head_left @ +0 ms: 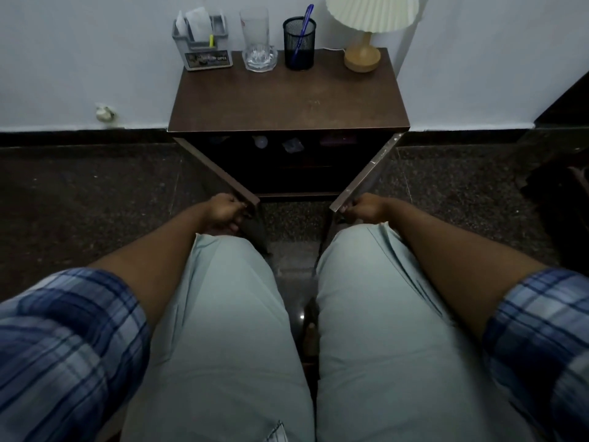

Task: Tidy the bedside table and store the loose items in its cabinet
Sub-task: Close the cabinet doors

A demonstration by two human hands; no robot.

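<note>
Where doors (pixel 216 170) end — left grip (pixel 224 213), right grip (pixel 365 208)

The lamp (pixel 371 14) loses its shade top to the picture's edge — items (pixel 293 144) in the cabinet (pixel 299 173) sit too dark to identify; the organiser (pixel 208 60) label is unreadably small.

You face a plain pale wall (pixel 79 59) with a black skirting band (pixel 63 137) along its foot. Low on the wall, to your left, sits a small white fitting (pixel 104 113). Below lies a dark, speckled, glossy stone floor (pixel 79 199). At your far right stands dark furniture (pixel 565 100), too dim to name. The light is low.
</note>
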